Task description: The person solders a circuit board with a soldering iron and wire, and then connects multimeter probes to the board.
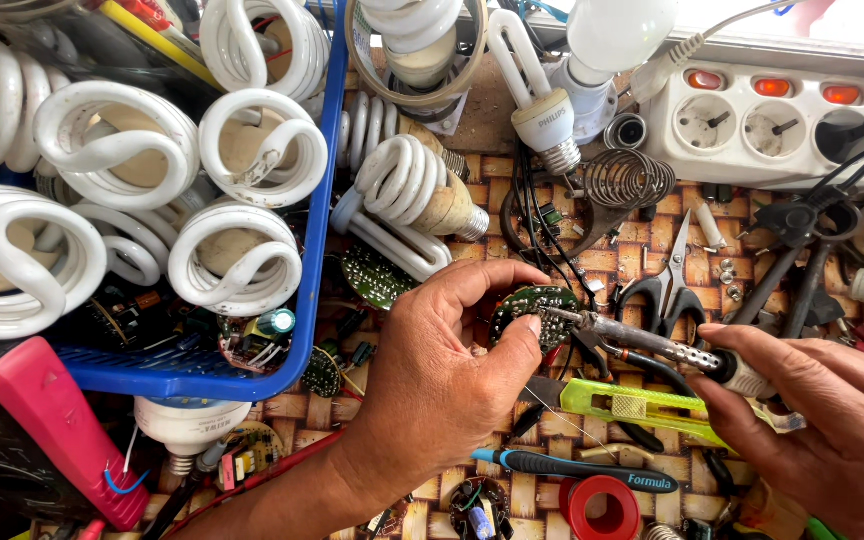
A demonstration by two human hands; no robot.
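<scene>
At centre the left hand (432, 385) pinches a round green board (532, 310) by its edge — the right hand (832, 430), at four o'clock, grips a soldering iron (652, 345), tip touching the board.

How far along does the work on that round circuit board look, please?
Done: several bulbs lie opened, loose boards on the table. In hand: the left hand pinches the board while the right hand puts the soldering iron tip to it. Left: the blue crate is full of spiral bulbs.
</scene>
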